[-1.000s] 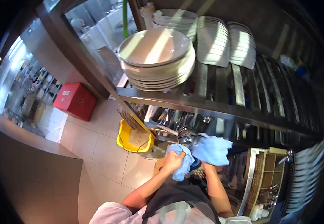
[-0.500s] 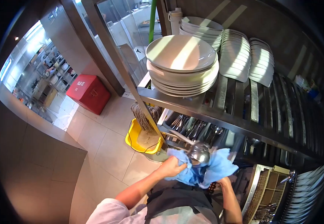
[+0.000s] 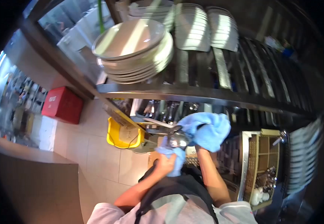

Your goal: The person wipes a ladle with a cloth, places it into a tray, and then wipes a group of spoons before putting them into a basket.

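A shiny metal ladle (image 3: 178, 139) is in front of my body, its round bowl low and its long handle pointing up and to the left. My left hand (image 3: 166, 164) is closed around a bunched part of a blue cloth (image 3: 210, 130) against the ladle's bowl, holding the ladle through it. On the other side, my right hand (image 3: 202, 150) is in the raised part of the cloth, just right of the bowl. Folds hide the right fingers, but the cloth lifts with that hand.
A metal rack (image 3: 203, 92) holds stacked white plates (image 3: 132, 41) and rows of white dishes (image 3: 192, 28). Below lies a cutlery tray (image 3: 134, 112). A yellow mop bucket (image 3: 124, 134) and red box (image 3: 63, 105) stand left. A cutlery basket (image 3: 247, 168) is at right.
My view has swung, so the rack appears farther left and higher. The right hand has lifted its part of the cloth up beside the ladle; the left keeps its hold.
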